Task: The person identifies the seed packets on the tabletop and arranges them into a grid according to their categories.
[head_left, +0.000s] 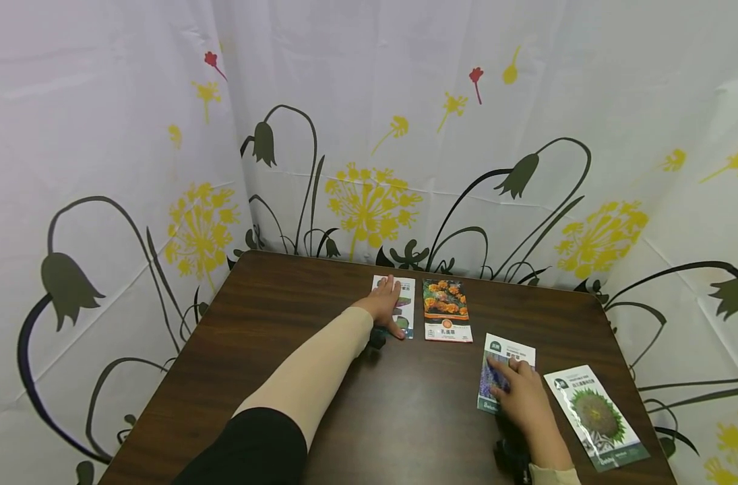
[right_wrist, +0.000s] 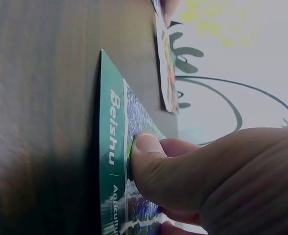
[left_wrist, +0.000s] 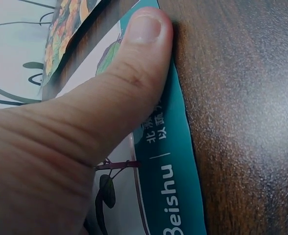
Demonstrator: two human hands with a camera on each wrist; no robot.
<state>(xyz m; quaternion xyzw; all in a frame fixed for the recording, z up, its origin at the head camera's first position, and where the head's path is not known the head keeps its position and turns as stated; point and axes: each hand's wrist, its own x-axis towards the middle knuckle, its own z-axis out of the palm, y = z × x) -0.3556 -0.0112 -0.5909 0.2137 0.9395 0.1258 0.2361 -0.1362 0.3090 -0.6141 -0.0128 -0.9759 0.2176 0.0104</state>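
Note:
My left hand (head_left: 385, 306) rests with spread fingers on a white seed packet (head_left: 408, 300) near the table's back edge. In the left wrist view its thumb (left_wrist: 146, 44) lies along the packet's teal "Beishu" band (left_wrist: 168, 176). Nearer and to the right, my right hand (head_left: 521, 391) touches a seed packet with purple flowers (head_left: 490, 384). Its thumb (right_wrist: 146, 156) lies on the printed face in the right wrist view, beside the green band (right_wrist: 109, 142). Other fingertips there are partly hidden behind the thumb.
An orange-flower seed packet (head_left: 446, 310) lies just right of the left hand. Another packet, with a round green seed head (head_left: 598, 412), lies slanted near the right edge of the dark wooden table (head_left: 375, 431). A flower-printed curtain (head_left: 369, 135) hangs behind the table.

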